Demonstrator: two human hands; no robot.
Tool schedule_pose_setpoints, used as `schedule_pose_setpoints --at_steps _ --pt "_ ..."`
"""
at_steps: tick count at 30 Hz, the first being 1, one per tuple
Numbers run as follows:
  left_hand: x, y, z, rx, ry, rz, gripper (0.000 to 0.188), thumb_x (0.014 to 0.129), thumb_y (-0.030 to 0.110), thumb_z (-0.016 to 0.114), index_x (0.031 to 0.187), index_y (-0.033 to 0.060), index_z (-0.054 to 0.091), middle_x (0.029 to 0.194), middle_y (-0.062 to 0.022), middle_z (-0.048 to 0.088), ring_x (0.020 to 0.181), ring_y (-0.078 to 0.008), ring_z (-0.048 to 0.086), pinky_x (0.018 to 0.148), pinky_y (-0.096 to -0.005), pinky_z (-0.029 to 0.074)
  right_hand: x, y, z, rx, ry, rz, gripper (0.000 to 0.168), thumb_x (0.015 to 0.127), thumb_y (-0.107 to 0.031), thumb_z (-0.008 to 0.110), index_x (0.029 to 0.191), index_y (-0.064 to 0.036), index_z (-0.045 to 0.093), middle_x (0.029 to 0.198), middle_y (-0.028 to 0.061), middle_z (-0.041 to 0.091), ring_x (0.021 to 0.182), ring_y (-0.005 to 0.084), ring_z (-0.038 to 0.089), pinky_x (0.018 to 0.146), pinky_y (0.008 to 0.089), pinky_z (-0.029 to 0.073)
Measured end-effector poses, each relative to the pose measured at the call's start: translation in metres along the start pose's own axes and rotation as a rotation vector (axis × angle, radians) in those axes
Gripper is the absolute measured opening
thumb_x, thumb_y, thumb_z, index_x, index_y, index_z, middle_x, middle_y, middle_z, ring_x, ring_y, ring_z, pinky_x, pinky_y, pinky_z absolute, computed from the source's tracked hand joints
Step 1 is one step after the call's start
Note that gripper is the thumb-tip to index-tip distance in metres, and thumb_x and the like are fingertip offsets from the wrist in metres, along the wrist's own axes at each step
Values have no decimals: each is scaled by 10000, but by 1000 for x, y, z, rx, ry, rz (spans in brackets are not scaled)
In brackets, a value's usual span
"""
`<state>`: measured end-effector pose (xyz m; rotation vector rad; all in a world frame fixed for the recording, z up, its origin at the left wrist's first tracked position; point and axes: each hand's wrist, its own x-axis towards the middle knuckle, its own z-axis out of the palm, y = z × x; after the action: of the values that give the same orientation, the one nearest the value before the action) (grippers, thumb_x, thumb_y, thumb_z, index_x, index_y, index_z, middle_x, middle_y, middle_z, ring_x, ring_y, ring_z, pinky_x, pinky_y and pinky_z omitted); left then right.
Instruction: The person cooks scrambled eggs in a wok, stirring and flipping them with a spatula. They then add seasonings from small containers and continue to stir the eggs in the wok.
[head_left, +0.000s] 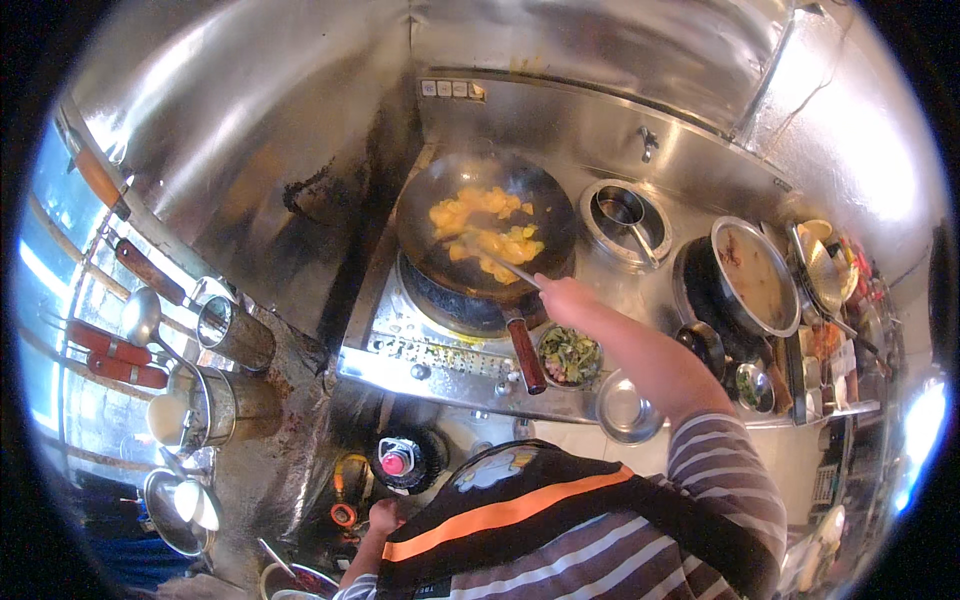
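My right hand (568, 300) is closed around the handle of a metal cooking utensil (517, 274), whose far end is among the yellow lumps of food (495, 244), which look like scrambled egg. That food spreads over the bottom of a dark wok (427, 180) on the stove. The wok's wooden handle (527, 356) points towards me, and no hand is on it. My left hand (385, 516) hangs low beside the apron (510, 517), near a gas cylinder with a pink knob (394, 463). Its fingers are too small and partly hidden to make out.
A bowl of chopped greens and meat (570, 355) stands right of the wok handle, near an empty metal bowl (628, 409). Behind are a round pot with a ladle (626, 214) and a large basin of broth (757, 277). Ladles and knives (142, 319) hang at left.
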<state>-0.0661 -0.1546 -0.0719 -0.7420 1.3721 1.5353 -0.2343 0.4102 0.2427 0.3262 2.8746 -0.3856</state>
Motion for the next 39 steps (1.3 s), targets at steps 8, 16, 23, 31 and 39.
schedule_pose_setpoints --at_steps 8,16,23,31,39 --pt "-45 17 38 198 93 133 202 837 158 500 955 -3 535 613 -77 551 458 -181 547 392 -284 432 -40 51 2 131 85 -148 360 875 -235 436 1201 -92 492 964 207 592 845 374 578 748 435 469" --pt "-38 13 31 362 143 192 183 828 117 481 972 13 522 653 -65 561 467 -184 546 398 -278 434 -32 66 20 951 143 376 341 901 -201 379 1208 -83 473 633 52 482 451 150 448 367 276 363" --pt "-57 27 59 248 224 163 217 863 110 461 1038 -3 522 665 -69 564 460 -174 535 409 -275 443 -53 25 9 843 -271 230 326 895 -226 429 1200 -130 494 691 74 569 510 182 533 442 318 440" --pt "-16 3 11 51 67 148 196 865 115 461 1002 -11 524 657 -79 552 448 -178 529 392 -275 431 16 25 18 195 182 13 358 838 -148 433 1156 12 473 839 234 599 764 388 586 680 457 476" --pt "-43 0 34 252 185 211 149 847 121 475 933 15 535 658 -78 555 478 -186 541 411 -287 440 -40 44 -24 -254 -35 -253 341 851 -190 432 1159 -52 483 830 198 601 738 358 593 663 459 477"
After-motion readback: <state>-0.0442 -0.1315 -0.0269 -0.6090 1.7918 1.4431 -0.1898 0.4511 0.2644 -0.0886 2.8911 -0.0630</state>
